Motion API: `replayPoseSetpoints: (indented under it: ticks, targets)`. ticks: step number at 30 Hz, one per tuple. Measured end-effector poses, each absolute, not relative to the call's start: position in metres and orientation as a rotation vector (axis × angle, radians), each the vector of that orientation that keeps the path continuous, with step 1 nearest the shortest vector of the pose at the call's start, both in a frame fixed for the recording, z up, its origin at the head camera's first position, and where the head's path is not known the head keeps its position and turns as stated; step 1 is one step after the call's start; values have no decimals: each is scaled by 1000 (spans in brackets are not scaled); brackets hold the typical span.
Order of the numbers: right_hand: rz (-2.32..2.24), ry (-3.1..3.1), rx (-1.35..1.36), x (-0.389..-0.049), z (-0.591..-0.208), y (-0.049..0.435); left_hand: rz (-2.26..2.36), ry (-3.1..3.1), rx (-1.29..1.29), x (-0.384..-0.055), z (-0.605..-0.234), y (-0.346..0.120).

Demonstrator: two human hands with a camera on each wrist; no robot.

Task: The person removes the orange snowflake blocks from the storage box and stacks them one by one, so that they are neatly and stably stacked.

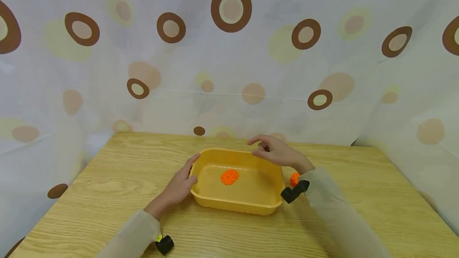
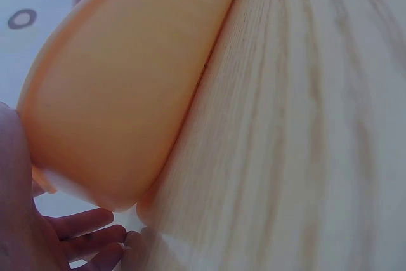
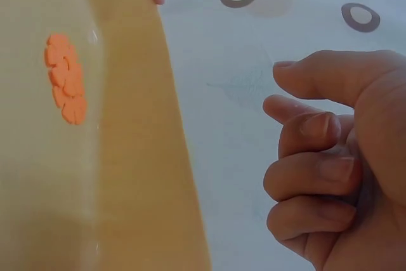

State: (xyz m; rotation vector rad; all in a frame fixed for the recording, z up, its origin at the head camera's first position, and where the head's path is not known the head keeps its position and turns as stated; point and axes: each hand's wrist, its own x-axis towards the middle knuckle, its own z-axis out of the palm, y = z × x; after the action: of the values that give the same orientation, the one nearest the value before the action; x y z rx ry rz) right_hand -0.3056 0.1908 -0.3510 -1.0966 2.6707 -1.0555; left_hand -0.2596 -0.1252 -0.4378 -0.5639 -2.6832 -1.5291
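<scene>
A yellow plastic tub [image 1: 236, 205] stands on the wooden table. My left hand [image 1: 180, 185] grips its left rim, with the thumb over the inner side. In the left wrist view, fingers [image 2: 89, 242] show beside the tub's outer wall [image 2: 120, 93]. An orange snowflake-shaped plastic disc [image 1: 229, 176] lies on the tub floor. Above the tub's far right rim hovers my right hand [image 1: 277, 152], its thumb and index finger apart and the other fingers curled, with nothing held. Another orange piece [image 1: 294, 179] sits right of the tub, partly hidden by the right wrist.
Wood-grained table top [image 1: 118, 186] extends around the tub. A pale cloth with brown and yellow circles [image 1: 229, 63] hangs behind the table and along both sides. Each wrist carries a small black camera [image 1: 165, 245].
</scene>
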Motion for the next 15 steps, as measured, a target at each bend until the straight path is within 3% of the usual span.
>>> replayPoseSetpoints:
  ticks: [15]
  targets:
    - [-1004,2587,-1103,-312,-345,167,-1528,-2676,-563,-257,-436,-125]
